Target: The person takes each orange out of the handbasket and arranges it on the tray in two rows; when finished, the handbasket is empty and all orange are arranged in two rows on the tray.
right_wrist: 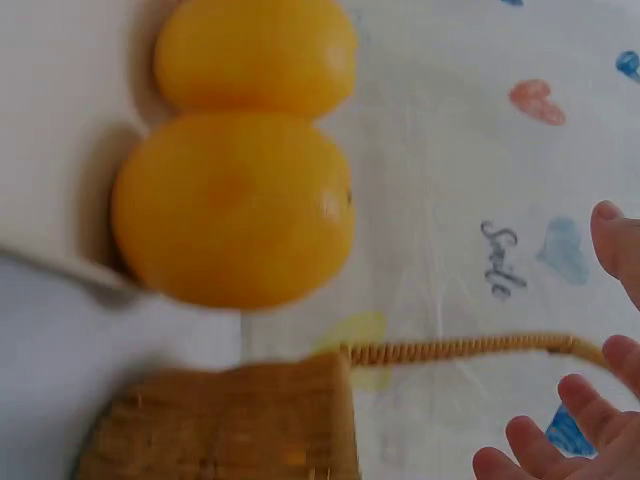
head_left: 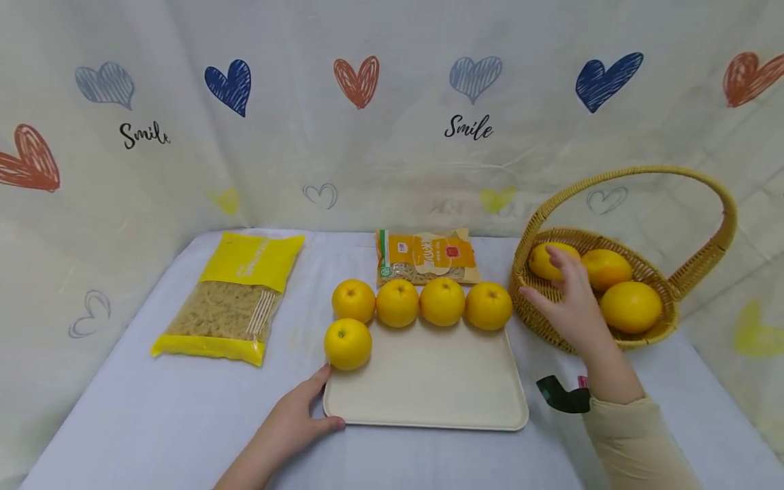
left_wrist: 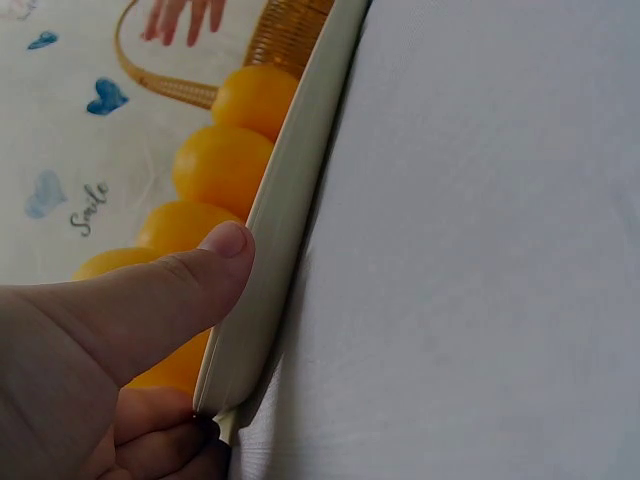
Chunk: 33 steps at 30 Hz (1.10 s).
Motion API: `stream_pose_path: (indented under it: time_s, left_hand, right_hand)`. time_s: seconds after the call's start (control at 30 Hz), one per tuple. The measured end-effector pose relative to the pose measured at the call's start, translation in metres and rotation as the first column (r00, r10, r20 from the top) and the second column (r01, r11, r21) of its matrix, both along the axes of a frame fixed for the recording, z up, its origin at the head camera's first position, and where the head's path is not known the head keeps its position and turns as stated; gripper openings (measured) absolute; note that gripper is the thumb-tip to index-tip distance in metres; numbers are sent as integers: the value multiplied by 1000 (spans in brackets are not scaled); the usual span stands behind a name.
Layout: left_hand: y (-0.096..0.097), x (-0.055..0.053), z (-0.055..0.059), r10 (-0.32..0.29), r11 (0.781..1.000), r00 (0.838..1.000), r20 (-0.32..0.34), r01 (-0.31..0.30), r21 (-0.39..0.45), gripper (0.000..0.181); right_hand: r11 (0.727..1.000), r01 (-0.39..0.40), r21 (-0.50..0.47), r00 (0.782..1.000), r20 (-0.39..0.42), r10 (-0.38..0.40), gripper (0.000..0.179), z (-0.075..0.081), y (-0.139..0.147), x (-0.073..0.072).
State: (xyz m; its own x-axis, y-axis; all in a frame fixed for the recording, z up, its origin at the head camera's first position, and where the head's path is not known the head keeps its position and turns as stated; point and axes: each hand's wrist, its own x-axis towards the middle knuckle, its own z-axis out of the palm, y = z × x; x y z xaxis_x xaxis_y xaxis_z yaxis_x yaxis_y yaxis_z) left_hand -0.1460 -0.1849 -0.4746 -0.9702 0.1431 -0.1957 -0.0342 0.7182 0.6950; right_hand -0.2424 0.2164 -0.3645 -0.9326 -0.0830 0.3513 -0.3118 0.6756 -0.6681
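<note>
My left hand [head_left: 292, 420] grips the near left corner of a cream tray [head_left: 429, 391], thumb along its front rim and fingers at its left side. In the left wrist view the thumb [left_wrist: 190, 285] lies against the rim. Several oranges [head_left: 442, 301] form a row along the tray's far edge, and one orange [head_left: 348, 344] sits in front of the row's left end. Over the wicker basket [head_left: 539, 323] hovers my right hand [head_left: 576, 309], fingers spread and nothing in them. Inside the basket are three yellow-orange fruits [head_left: 631, 307], one partly behind the fingers.
Left of the tray lies a yellow bag of dry food [head_left: 223, 299]. A smaller orange packet [head_left: 429, 255] lies behind the row of oranges. The basket's tall handle [head_left: 637, 170] arches above it. A dark strap [head_left: 563, 396] shows by the right wrist.
</note>
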Motion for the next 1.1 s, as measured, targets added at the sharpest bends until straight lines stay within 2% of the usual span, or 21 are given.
stream_pose_path:
  time_s: [0.27,0.43,0.57,0.87,1.1]
  left_hand:
    - [3,-2,-2,-35,999,999,-7,35,-6,101]
    - [3,-2,0,-39,999,999,-7,39,-5,100]
    - [3,-1,1,-27,1000,1000,-11,27,-7,99]
    - [1,2,-1,3,1000,1000,-3,-3,-18,98]
    - [1,1,-1,1,1000,1000,2,-1,-6,98]
  right_hand:
    - [978,142,155,986,70,-154,81,-5,85,8]
    - [967,157,201,983,63,-173,82,-16,116,7]
    - [952,154,264,985,41,-170,81,-23,130,1]
    - [911,148,386,977,85,-195,83,-35,143,-16]
    - [882,141,449,970,117,-214,85,-36,151,-20]
